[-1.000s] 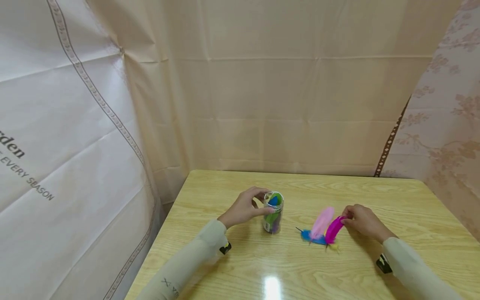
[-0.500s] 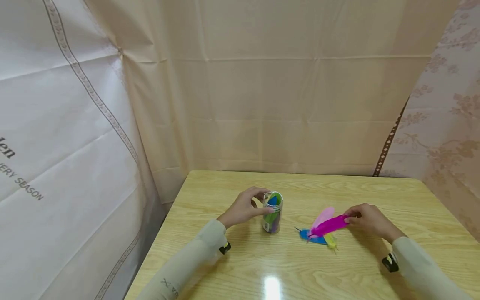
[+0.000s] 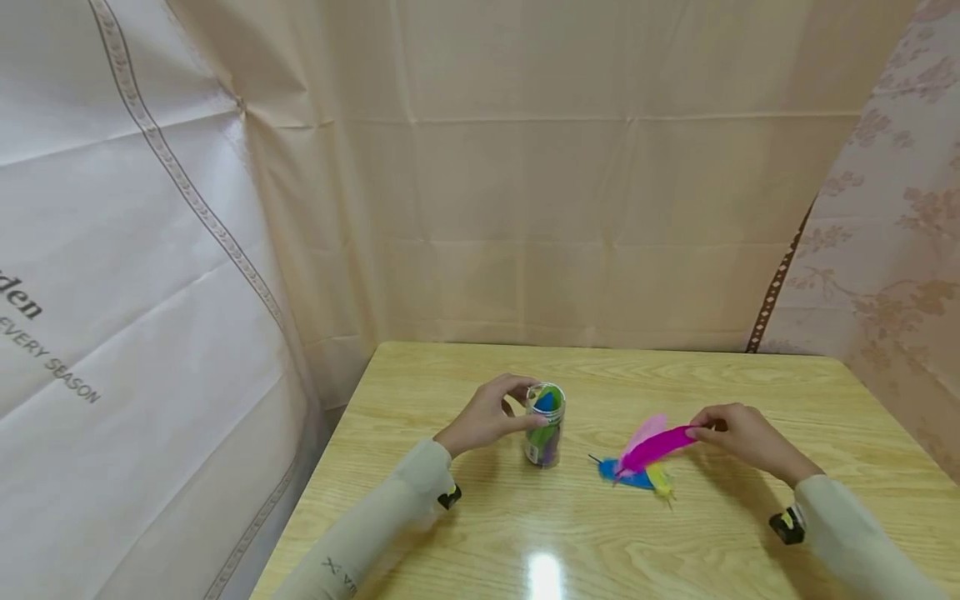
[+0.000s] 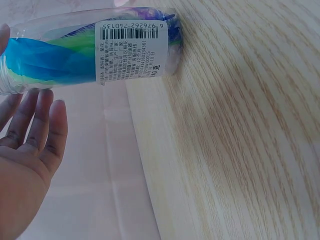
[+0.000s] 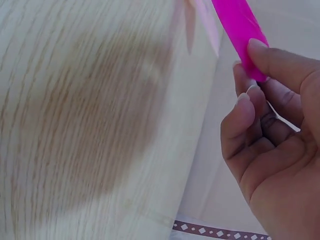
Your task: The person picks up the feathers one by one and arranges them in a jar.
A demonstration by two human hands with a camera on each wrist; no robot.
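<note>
My left hand grips a clear jar near its top, thumb on the near side and fingers behind. The jar stands upright on the table, and blue, green and purple feathers show through its wall; a white barcode label is on its side in the left wrist view. Between thumb and fingertips my right hand pinches one end of a magenta feather. That feather slants down leftward over a light pink feather, a blue feather and a yellow feather lying on the table.
The pale wood table ends at a beige hanging cloth behind. A white printed cloth hangs at the left, a floral one at the right. Light glares off the table's near middle.
The magenta feather has swung from steep to a flatter slant, its free end now further left over the other feathers. My right hand has shifted slightly right; the left hand stays on the jar.
</note>
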